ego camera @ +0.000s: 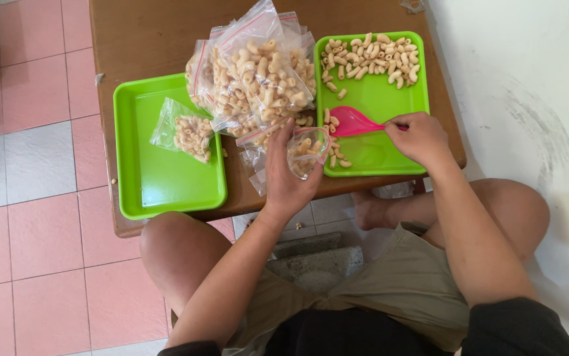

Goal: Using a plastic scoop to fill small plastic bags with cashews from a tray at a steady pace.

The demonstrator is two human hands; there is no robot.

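My left hand [286, 173] holds a small clear plastic bag [308, 151] partly filled with pale elbow macaroni, at the near left edge of the right green tray [377, 99]. My right hand [421, 138] grips the handle of a pink scoop [354, 122] whose bowl lies on that tray, pointing toward the bag. Loose macaroni [370, 58] is heaped along the tray's far edge. A few pieces lie by the scoop.
A pile of filled zip bags [258, 76] sits between the trays on the small brown table [152, 33]. The left green tray [159, 178] holds one filled bag [189, 135]. My knees sit under the table; a white wall is on the right and pink floor tiles on the left.
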